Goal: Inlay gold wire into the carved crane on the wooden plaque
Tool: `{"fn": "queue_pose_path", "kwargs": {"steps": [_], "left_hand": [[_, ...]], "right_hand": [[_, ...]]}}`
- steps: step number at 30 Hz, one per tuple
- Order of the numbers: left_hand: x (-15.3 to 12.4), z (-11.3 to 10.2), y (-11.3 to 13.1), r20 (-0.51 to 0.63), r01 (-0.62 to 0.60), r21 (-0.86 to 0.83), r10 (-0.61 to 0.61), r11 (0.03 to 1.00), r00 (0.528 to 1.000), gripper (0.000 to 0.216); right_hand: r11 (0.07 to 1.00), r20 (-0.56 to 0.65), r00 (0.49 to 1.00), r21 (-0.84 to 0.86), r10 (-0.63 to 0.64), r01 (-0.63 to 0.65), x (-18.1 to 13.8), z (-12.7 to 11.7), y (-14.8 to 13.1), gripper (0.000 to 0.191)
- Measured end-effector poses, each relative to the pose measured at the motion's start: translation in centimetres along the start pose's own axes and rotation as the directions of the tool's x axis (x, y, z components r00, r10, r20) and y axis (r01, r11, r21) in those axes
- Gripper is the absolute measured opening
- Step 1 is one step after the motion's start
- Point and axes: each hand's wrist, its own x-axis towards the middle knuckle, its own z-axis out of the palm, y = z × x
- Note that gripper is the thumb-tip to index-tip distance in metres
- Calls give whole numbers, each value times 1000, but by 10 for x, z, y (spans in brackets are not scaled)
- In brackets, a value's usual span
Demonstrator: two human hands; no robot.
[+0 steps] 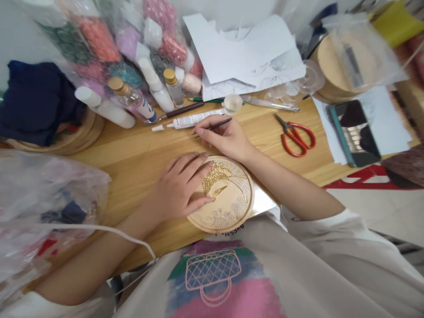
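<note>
A round wooden board (228, 216) lies at the table's front edge, with drawn waves and a pattern partly covered in raised gold (217, 176). My left hand (182, 185) rests on its left side, fingers stretched out and thumb apart. Beyond the board, my right hand (228, 137) grips a thin dark pen-like tool (218, 125), its tip pointing left; I cannot tell its exact kind. Just past that hand lie a white tube (195, 120), its loose white cap (158, 128) and a small white cup (232, 104).
Red-handled scissors (298, 138) and a phone (357, 132) lie at the right. Bottles (132, 101), bags of coloured pieces (99, 37) and paper sheets (245, 53) crowd the back. At left are a plastic bag (49, 190), dark cloth (33, 101) and a white cable (109, 229).
</note>
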Motion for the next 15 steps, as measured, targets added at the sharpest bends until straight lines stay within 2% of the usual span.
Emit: {"fn": "queue_pose_path", "kwargs": {"steps": [6, 15], "left_hand": [[-1, 1, -5, 0, 63, -206, -65, 976, 998, 67], [-2, 2, -6, 9, 44, -158, -43, 987, 999, 63]], "right_hand": [[999, 4, 999, 0, 33, -33, 0, 0, -1, 16], [998, 20, 1000, -52, 19, -18, 0, -1, 0, 19]]}}
